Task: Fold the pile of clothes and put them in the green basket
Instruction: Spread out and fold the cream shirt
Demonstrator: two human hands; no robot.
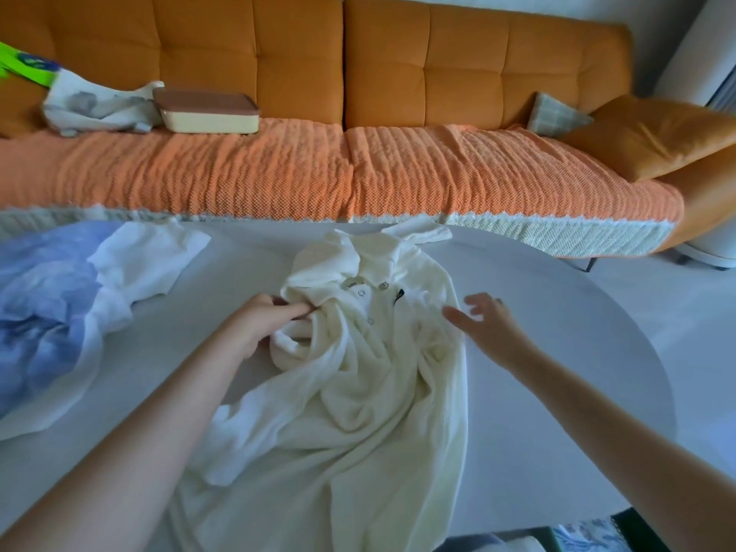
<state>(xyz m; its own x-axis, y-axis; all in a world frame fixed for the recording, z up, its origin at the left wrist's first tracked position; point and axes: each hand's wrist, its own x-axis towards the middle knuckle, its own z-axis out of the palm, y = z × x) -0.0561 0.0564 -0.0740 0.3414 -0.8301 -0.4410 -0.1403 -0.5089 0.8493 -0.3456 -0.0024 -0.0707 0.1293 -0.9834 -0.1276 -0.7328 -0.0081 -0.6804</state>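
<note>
A cream collared shirt with snap buttons (358, 376) lies crumpled on the round white table (557, 352), collar toward the sofa. My left hand (255, 324) pinches a fold of its left shoulder near the collar. Spread fingers of my right hand (488, 324) hover over the shirt's right side, holding nothing. A pile of clothes sits at the table's left: a white garment (143, 268) on top of a blue tie-dye one (44, 312). The green basket (637, 531) shows only as a dark green edge at the bottom right.
An orange sofa (398, 169) runs along the table's far side. On it lie a cream box with a brown lid (207, 111), a pale cloth (95, 107), a green bag (24, 67) and an orange cushion (657, 133).
</note>
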